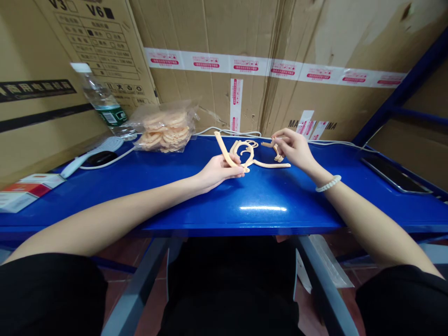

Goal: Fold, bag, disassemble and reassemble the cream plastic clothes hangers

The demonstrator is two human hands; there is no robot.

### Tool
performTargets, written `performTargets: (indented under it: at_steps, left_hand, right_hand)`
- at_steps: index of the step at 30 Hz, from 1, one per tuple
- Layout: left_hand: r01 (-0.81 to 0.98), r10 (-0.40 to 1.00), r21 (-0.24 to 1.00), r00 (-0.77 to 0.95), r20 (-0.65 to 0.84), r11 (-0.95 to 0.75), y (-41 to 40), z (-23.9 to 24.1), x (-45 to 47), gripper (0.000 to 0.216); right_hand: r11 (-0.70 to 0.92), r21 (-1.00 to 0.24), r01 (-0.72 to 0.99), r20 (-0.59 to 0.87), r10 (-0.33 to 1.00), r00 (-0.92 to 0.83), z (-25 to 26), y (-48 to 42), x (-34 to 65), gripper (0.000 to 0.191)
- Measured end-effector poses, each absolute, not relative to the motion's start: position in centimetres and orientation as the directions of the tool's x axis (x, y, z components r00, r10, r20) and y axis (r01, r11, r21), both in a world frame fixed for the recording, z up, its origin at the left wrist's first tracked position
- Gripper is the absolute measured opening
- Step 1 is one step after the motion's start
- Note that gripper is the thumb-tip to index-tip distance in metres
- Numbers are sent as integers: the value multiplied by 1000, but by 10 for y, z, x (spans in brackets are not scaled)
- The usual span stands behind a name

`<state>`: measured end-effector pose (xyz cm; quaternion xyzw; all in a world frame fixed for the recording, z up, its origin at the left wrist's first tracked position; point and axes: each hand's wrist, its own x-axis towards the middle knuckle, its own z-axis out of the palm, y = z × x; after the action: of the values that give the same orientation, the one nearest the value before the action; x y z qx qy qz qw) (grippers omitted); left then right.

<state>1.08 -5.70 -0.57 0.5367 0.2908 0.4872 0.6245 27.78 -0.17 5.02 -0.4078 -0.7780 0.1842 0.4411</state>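
My left hand is closed on a beige plastic part that looks like a folding hanger, raised over the blue table. One straight arm with a hole near its tip points up and left from the fingers. Another arm reaches to the right, and a curved hook stands behind. My right hand is pinched together at the right; what sits between its fingertips is too small to make out. Small beige pieces lie just beneath it. More flat beige loops rest behind the left hand.
A clear bag of beige rounded pieces sits at the back left, beside a water bottle. Further left are a white-handled brush, a black mouse-like object and a box. A phone lies right. Cardboard walls the back.
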Motion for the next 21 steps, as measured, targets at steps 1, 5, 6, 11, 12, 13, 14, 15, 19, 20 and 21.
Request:
performTargets:
  at_steps: [1, 5, 6, 11, 12, 13, 14, 15, 19, 20, 21]
  left_hand:
    - [-298, 922, 953, 354, 159, -50, -57, -6, 11, 44]
    - [-296, 922, 953, 349, 168, -61, -57, -6, 11, 46]
    - [-295, 921, 953, 349, 172, -66, -57, -6, 11, 46]
    - [-285, 920, 954, 342, 191, -92, -57, -6, 12, 41]
    - [-279, 920, 955, 342, 193, -97, -57, -6, 12, 40]
    - [-273, 919, 957, 343, 196, -103, -57, -6, 12, 39]
    - [-267, 917, 957, 344, 201, -110, -56, -6, 12, 38]
    - [-261, 915, 958, 346, 208, -119, -56, -6, 12, 37]
    - [-239, 898, 953, 350, 266, -189, -56, -6, 12, 32]
    - [-232, 895, 949, 343, 285, -213, -56, -6, 12, 31]
    - [-223, 894, 947, 335, 299, -233, -55, -6, 12, 30]
  right_hand:
    - [562, -730, 388, 502, 827, -253, 52, -7, 274, 26]
    - [386, -917, 96, 363, 911, -194, 56, -19, 263, 34]
    - [335, -941, 48, 321, 928, -188, 56, -21, 261, 33]
    - [139, -983, -123, 158, 974, -162, 56, -25, 257, 24]
    - [129, -980, -150, 151, 977, -149, 55, -25, 256, 21]
    - [122, -977, -172, 147, 980, -137, 55, -25, 256, 17]
    - [114, -975, -192, 140, 982, -128, 55, -25, 256, 14]
    - [103, -973, -208, 130, 984, -119, 54, -24, 255, 12]
    - [44, -964, -264, 68, 994, -84, 53, -23, 254, 18]
    - [24, -962, -272, 51, 994, -96, 53, -23, 254, 21]
    - [0, -962, -273, 36, 991, -127, 52, -24, 253, 22]
